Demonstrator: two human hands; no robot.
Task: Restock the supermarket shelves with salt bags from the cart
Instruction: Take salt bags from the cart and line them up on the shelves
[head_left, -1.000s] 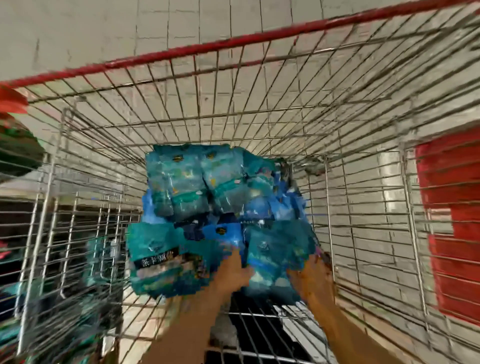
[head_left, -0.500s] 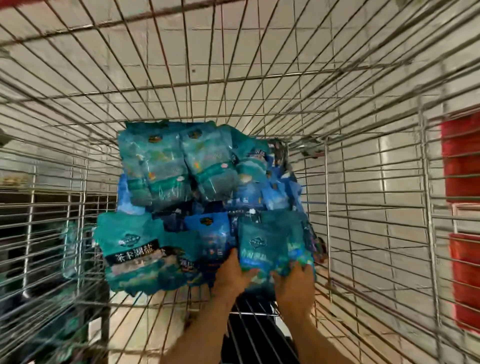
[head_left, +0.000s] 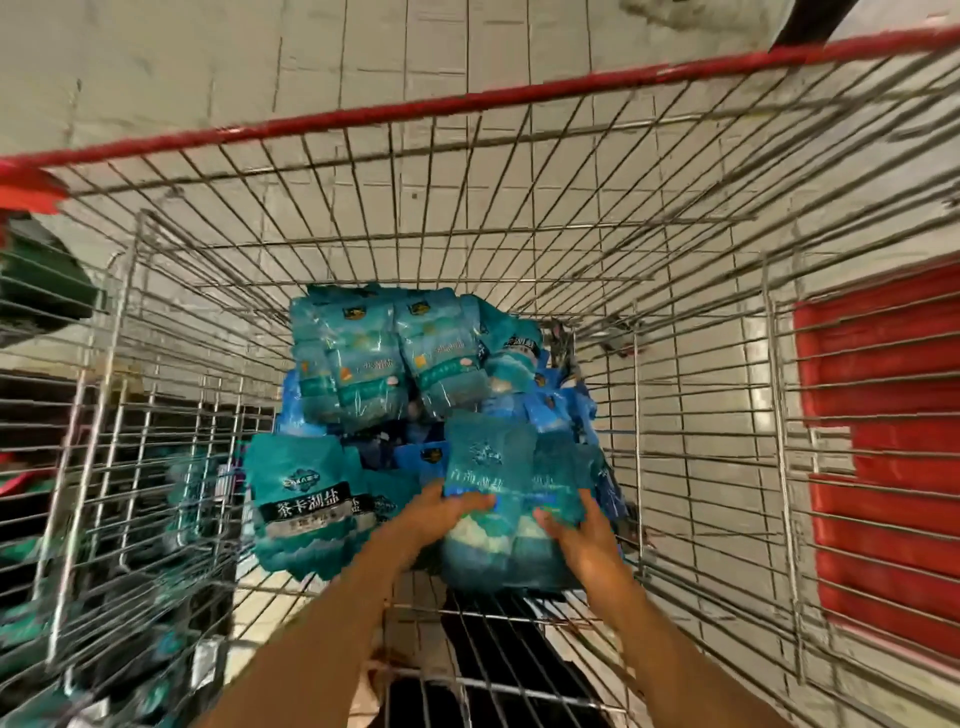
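Both hands reach down into the wire shopping cart (head_left: 691, 364), w/ bare grid walls rising on every side and open room above the hands up to the red rim (head_left: 467, 104). Left hand (head_left: 441, 514) and right hand (head_left: 582, 530) each grip a lower edge of a couple of teal salt bags (head_left: 493, 467) held together, fingers curled over the front faces. The stack of salt bags (head_left: 374, 364) sits just beyond the hands toward the cart's far end; another teal bag w/ a black label band (head_left: 306, 499) lies just left of the left hand. Right of the right hand there's a clear gap to the cart's side wall, w/ red crates (head_left: 883, 467) outside it. How many bags are in the grip is hard to tell, prob. two; their lower halves are blurred and partly behind the hands. Vs half a sec ago, the held bags have come up off the pile and the view has tipped up, so the red rim shows again.
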